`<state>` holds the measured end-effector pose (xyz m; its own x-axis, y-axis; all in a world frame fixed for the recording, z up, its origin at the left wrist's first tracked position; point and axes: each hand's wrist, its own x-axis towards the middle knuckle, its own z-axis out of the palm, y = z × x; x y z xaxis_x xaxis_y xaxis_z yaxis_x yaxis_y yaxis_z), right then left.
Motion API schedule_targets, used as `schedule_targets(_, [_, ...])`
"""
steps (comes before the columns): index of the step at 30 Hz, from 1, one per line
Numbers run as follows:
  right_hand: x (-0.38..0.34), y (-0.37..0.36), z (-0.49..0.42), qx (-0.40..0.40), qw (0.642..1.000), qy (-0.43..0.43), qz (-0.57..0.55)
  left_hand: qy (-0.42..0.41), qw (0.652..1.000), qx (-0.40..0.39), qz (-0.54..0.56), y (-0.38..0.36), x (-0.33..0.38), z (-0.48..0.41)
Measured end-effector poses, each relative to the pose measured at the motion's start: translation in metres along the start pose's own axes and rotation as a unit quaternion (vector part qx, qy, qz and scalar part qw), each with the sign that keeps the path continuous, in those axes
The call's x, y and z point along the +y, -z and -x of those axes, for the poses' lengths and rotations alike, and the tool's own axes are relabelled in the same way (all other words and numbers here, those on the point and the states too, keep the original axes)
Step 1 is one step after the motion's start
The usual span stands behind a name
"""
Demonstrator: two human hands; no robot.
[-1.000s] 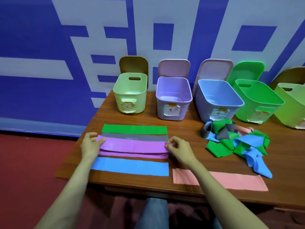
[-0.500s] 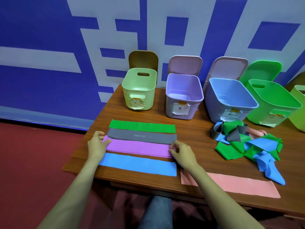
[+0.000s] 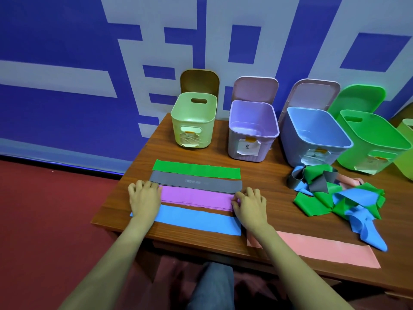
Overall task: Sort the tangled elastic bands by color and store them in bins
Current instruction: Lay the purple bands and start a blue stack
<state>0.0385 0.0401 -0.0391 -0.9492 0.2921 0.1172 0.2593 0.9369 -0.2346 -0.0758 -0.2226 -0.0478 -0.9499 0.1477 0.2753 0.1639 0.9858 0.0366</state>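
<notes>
— Four elastic bands are laid flat, side by side, near the desk's (image 3: 263,173) front left corner: the green band (image 3: 196,170) farthest back, then the gray band (image 3: 196,182), the purple band (image 3: 194,198), and the blue band (image 3: 196,219) nearest the front edge.
— How are the hands placed?
— The left hand (image 3: 145,198) is laid palm down, fingers relaxed, on the purple band's left end. The right hand (image 3: 251,205) is set at its right end with fingers bent; whether the band is pinched there cannot be told.
— And the rest?
— A pink band (image 3: 324,249) is spread flat along the front edge, to the right. A tangled pile (image 3: 308,202) of green, blue and gray bands is heaped toward the right edge. Along the back edge, open bins are lined up: pale green bin (image 3: 193,121), purple bin (image 3: 252,128), blue bin (image 3: 312,135), green bin (image 3: 375,142).
</notes>
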Motion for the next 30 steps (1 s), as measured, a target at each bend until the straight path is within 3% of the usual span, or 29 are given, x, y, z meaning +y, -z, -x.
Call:
schedule_targets(5, [0.006, 0.003, 0.003, -0.026, 0.999, 0.018, -0.041, 0.035, 0.993, -0.100, -0.050, 0.016, 0.025, 0.015])
schedule_targets(9, [0.013, 0.017, 0.005, -0.012, 0.996, 0.037, -0.075, 0.026, 0.993, -0.110, -0.045, 0.023, 0.049, 0.025])
schedule_targets(19, [0.079, 0.062, 0.029, 0.088, 0.994, -0.028, -0.053, -0.186, 0.976, -0.030, 0.108, 0.052, 0.194, 0.063])
schedule_targets(23, [0.121, 0.079, 0.038, 0.089, 0.992, -0.085, -0.031, -0.255, 0.945, -0.089, 0.187, 0.058, 0.255, 0.066])
schedule_targets(30, [0.188, 0.090, 0.029, 0.035, 0.987, -0.155, 0.039, -0.315, 0.924, -0.148, 0.158, 0.056, 0.335, 0.049])
